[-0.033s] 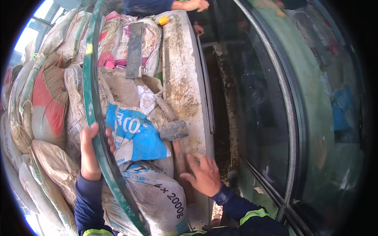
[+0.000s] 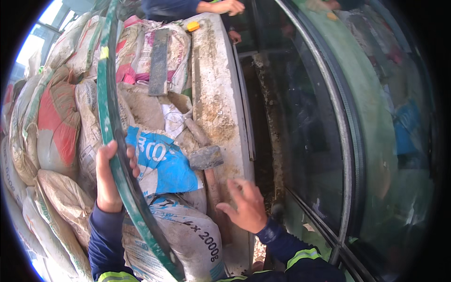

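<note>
My left hand (image 2: pixel 109 181) is wrapped round a long green bar (image 2: pixel 104 89), scuffed and marked with a yellow patch, which runs from the top of the view to the bottom. To the right, my right hand (image 2: pixel 245 207) hovers with its fingers apart and nothing in them, over the concrete ledge. Beside its thumb lies a hammer with a blocky grey head (image 2: pixel 206 158) and a wooden handle (image 2: pixel 213 185). The hammer's head rests between a torn blue and white bag (image 2: pixel 171 162) and the ledge.
Stacked dusty sacks (image 2: pixel 58 117) fill the left. A flat grey strip (image 2: pixel 159 61) lies on them, and a yellow object (image 2: pixel 193 26) sits on the concrete ledge (image 2: pixel 216 94). Framed glass (image 2: pixel 310 117) stands right, beyond a dark gap. Another person's hand (image 2: pixel 229 7) shows at the top.
My right hand has shifted slightly right, its fingers a little more bent. The bar's near end has swung slightly right, with my left hand still round it.
</note>
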### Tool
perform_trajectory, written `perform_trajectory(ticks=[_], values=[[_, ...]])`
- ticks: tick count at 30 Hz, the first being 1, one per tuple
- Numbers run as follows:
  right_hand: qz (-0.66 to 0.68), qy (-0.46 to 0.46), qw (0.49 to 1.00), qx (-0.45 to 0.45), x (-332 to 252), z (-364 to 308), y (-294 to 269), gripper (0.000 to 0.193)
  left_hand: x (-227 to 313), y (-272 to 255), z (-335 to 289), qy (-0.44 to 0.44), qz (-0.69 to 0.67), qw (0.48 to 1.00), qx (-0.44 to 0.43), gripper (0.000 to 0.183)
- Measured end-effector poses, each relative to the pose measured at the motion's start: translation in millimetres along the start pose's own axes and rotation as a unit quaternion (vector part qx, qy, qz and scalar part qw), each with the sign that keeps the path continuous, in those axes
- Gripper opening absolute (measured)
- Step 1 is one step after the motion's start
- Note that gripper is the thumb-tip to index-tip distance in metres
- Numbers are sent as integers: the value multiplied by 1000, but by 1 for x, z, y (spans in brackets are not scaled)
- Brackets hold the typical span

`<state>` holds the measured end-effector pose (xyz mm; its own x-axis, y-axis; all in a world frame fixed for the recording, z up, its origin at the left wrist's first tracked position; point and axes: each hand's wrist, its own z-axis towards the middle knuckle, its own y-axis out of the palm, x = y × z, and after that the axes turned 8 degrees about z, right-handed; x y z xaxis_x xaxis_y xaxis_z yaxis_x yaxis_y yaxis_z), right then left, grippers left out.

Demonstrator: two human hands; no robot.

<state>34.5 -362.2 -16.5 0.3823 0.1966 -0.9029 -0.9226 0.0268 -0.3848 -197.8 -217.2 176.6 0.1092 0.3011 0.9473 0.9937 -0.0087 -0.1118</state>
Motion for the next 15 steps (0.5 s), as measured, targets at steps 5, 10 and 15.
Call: perform_trajectory(ticks=[5, 10, 15], values=[[262, -129, 956, -18, -48, 33, -62, 89, -18, 76, -1, 29, -79, 996, 6, 34], [247, -30, 967, -45, -68, -2, -50, 93, -52, 122, 6, 123, -32, 992, -22, 37], [157, 47, 985, 57, -17, -40, -38, 66, -97, 161, 2, 229, -69, 961, -136, 46]])
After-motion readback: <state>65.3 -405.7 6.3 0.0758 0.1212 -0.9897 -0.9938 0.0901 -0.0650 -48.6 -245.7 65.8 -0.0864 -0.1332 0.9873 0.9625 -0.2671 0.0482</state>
